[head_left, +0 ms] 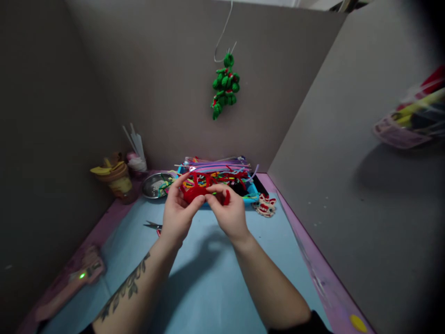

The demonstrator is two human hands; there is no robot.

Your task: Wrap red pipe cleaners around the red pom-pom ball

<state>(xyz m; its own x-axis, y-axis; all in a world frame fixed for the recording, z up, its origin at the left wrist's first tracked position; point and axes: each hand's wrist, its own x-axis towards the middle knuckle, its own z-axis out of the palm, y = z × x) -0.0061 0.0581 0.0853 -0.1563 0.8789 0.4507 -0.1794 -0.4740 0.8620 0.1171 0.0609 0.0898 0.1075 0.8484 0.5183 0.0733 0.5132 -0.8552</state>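
A red fuzzy piece (194,192), apparently made of pipe cleaners, is held up over the table between my two hands. My left hand (178,211) is wrapped round its left side, thumb against the front. Thumb and fingers of my right hand (230,211) pinch its right edge, and a red curled end shows by that palm. My fingers hide part of the piece. Directly behind them stands a blue tray (255,192) full of colourful pipe cleaners (222,166). Scissors (153,226) with red handles lie beside my left wrist, their handles partly covered.
A metal bowl (148,188) and a pot (120,183) stand back left. At left lies a pink glue gun (81,283), its light green. A white-and-red fuzzy figure (267,206) lies right of the tray. A green ornament (225,86) hangs at the back wall; a holder (399,132) is on the right wall.
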